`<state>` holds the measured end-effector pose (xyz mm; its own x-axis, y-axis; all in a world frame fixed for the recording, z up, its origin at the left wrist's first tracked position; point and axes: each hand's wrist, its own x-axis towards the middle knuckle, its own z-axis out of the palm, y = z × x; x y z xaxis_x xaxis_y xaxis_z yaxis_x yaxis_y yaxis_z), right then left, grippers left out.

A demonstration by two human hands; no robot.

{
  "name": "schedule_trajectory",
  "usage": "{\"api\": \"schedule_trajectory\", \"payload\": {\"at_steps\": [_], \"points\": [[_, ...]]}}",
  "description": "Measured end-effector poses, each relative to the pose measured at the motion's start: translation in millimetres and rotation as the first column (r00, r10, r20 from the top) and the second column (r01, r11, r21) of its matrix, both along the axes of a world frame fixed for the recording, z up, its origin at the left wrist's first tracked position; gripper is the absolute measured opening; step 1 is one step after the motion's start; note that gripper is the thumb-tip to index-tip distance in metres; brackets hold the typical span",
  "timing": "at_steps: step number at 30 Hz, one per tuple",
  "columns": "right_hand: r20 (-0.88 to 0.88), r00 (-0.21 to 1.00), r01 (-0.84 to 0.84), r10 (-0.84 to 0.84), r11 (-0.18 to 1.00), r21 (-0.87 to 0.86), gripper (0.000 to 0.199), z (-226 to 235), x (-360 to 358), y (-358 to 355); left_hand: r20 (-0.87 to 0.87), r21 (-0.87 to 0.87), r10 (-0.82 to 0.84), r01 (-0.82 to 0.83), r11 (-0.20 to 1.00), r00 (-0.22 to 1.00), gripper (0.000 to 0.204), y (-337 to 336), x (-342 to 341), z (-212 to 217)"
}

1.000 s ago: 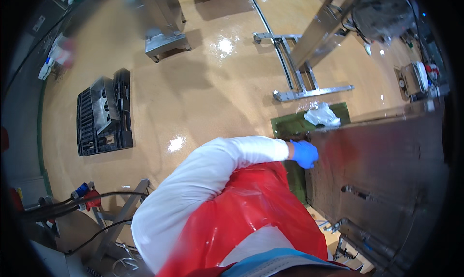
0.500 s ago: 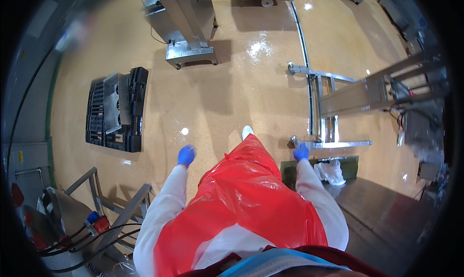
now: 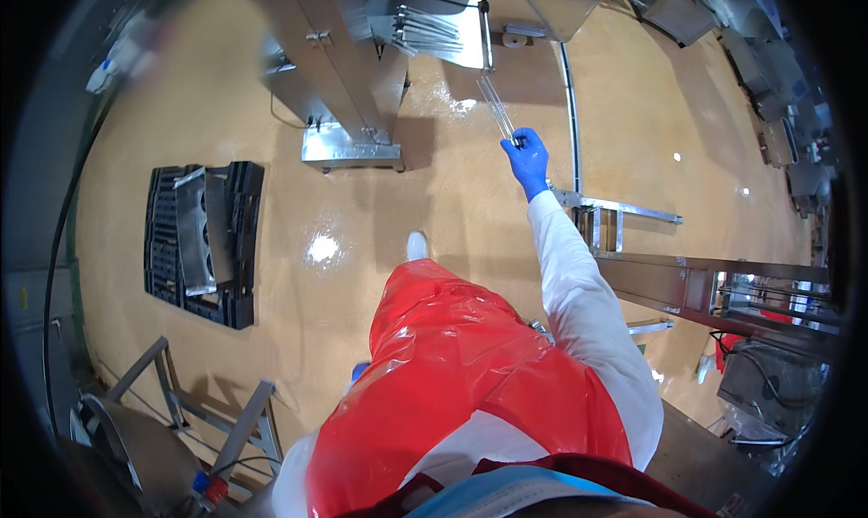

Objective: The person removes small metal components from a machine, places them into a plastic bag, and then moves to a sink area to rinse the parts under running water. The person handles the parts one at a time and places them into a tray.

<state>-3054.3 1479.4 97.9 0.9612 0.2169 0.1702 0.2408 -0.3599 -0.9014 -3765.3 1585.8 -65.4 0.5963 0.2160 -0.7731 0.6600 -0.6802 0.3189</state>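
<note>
My right hand, in a blue glove, is stretched out ahead and closed on one end of a slim metal piece with two long parallel rods. Its free end points away from me, close to the lower end of an upright metal rod. Beyond it, several thin metal strips lie in a bundle on a steel surface. Most of my left hand is hidden behind the red apron; only a bit of blue glove shows, and its fingers cannot be seen.
To the left, a black pallet carries a steel trough. A steel machine with a footed column stands ahead. A metal frame and a long steel beam lie to the right. A grey stand is at the lower left.
My right hand has gone from low at my side to far ahead and now holds the rod piece. My left hand has dropped back behind the apron. I have moved forward toward the machine.
</note>
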Motion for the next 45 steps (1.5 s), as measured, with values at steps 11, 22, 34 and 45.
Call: {"api": "schedule_trajectory", "payload": {"at_steps": [11, 22, 34, 45], "points": [[0.217, 0.942, -0.167, 0.255, 0.919, -0.356, 0.028, 60.9, 268.8, 171.4, 0.443, -0.490, 0.856, -0.728, 0.479, 0.266, 0.038, 247.8, 384.5, 128.6], [0.591, 0.660, -0.287, 0.464, 0.882, -0.373, 0.019, 35.5, 363.3, 298.0, 0.123, -0.178, 0.992, -0.983, 0.035, 0.013, 0.030, 65.6, 268.4, 81.6], [0.071, 0.698, -0.548, 0.713, 0.595, -0.588, 0.016, 43.9, 383.3, 352.0, 0.359, -0.099, 0.901, -0.950, 0.295, 0.242, 0.034, 128.7, 381.6, 100.7], [-0.352, 0.639, -0.503, 0.684, 0.717, 0.482, 0.025, 144.3, 216.6, 189.0, 0.566, -0.611, 0.742, -0.422, 0.670, 0.359, 0.032, 246.5, 670.2, 273.4]]}}
